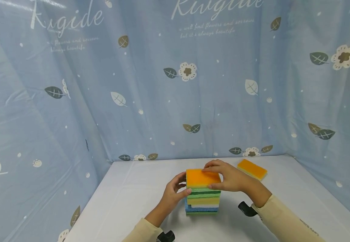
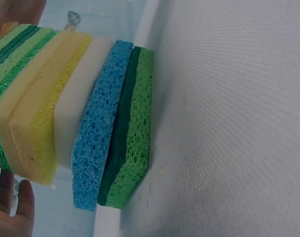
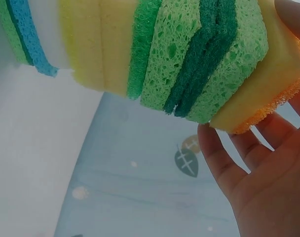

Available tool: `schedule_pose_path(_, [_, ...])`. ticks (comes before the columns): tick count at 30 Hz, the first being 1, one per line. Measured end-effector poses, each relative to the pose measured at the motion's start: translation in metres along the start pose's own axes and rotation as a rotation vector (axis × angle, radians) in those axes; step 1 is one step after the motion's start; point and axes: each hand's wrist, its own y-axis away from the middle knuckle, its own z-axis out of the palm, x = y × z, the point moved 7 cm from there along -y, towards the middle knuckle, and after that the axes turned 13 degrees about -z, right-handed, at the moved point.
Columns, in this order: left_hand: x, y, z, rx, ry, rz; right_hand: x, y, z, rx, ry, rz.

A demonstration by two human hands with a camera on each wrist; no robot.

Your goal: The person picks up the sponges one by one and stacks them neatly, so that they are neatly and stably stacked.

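Observation:
A tall stack of sponges stands on the white table. From the bottom it runs green, blue, white, yellow and green layers. On top lies an orange-and-yellow sponge. My right hand grips this top sponge, its thumb at the near edge and fingers across the far side; the right wrist view shows fingertips along its edge. At the stack's left side is my left hand, thumb by the front corner and fingers towards the back, touching the upper layers.
A second orange sponge lies flat on the table, behind and to the right of the stack. Blue printed curtains hang at the back and both sides. A dark wrist camera sits below the right forearm.

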Motion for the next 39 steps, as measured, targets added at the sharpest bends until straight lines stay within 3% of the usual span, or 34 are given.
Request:
schedule_pose_path(13, [-0.002, -0.001, 0.000, -0.010, 0.002, -0.019, 0.002, 0.000, 0.003, -0.010, -0.016, -0.017])
schedule_pose_path(27, [-0.003, -0.002, 0.001, -0.016, 0.006, -0.026, 0.010, -0.002, 0.008, -0.064, -0.108, 0.009])
schedule_pose_path(39, [-0.029, -0.009, -0.008, -0.004, 0.002, 0.002, 0.009, -0.001, 0.010, -0.029, -0.130, 0.014])
